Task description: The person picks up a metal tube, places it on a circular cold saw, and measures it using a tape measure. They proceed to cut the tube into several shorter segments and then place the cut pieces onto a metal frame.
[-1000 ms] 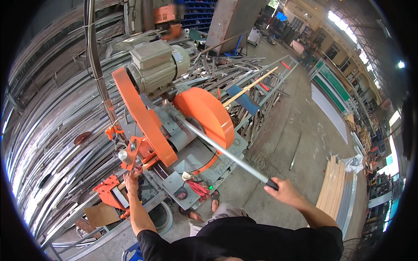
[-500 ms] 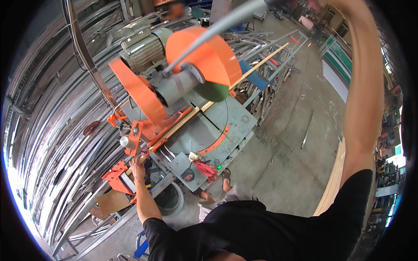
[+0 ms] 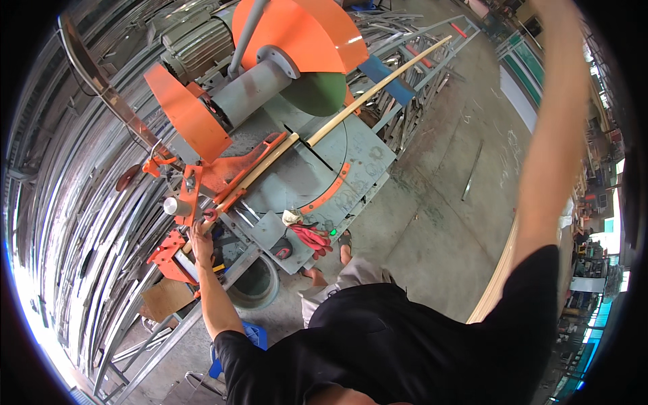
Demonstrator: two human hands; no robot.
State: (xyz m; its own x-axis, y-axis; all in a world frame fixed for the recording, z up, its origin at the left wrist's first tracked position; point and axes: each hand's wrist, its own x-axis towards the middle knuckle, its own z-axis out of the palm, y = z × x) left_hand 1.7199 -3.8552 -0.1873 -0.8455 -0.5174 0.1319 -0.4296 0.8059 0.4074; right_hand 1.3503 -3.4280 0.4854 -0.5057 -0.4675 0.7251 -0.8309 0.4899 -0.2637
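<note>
Here, the left hand is at one tan strip, beyond the left edge of the saw table; the right hand is out of view. I cannot tell either hand's grip. Another strip overhangs the right edge.

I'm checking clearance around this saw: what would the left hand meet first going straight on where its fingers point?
Probably the orange bracket just ahead of the left hand, though depth is unclear and it might pass above.
</note>
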